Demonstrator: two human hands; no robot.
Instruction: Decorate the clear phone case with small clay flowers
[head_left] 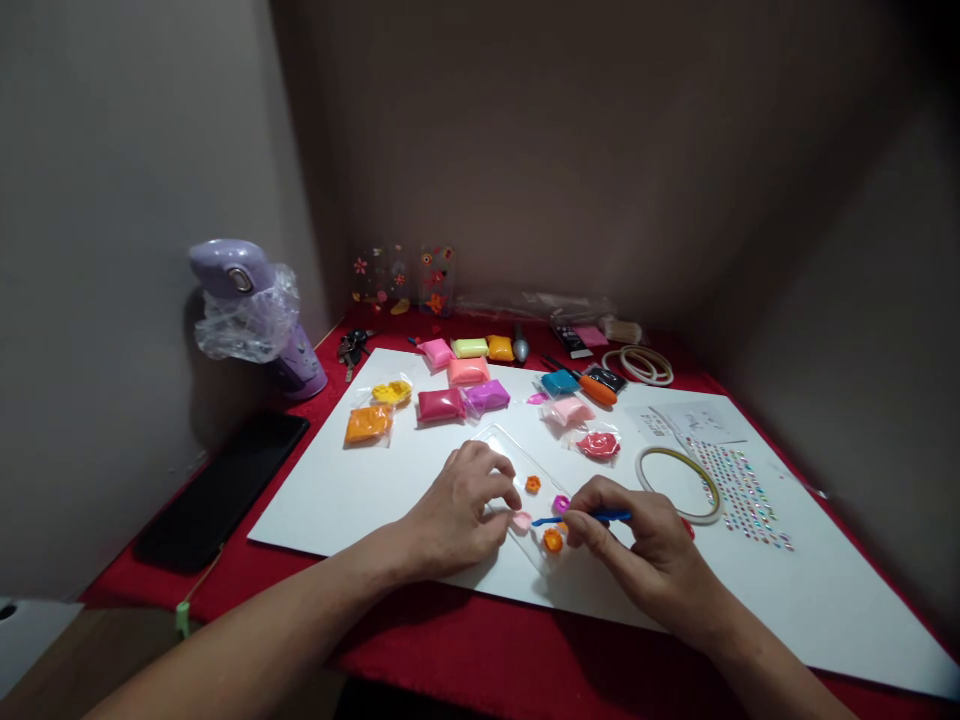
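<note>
My right hand [637,545] pinches a blue clay modelling tool [615,515], its thin tip pointing left at a small pale pink clay piece [522,520]. Thumb and index finger of my left hand [469,505] rest against the left side of that piece, the other fingers curled. Under it lies a clear phone case [499,440], partly covered by my hands. Also on the case are an orange clay flower [532,484], a purple clay flower [561,504] and a larger orange clay flower [553,541].
Several clay packets, among them a crimson one [441,405] and a red one [598,445], lie on the white board [315,500]. Rhinestone sheets [739,490] and a ring [641,470] are at right. A phone [225,490] and a purple bottle [300,365] stand left.
</note>
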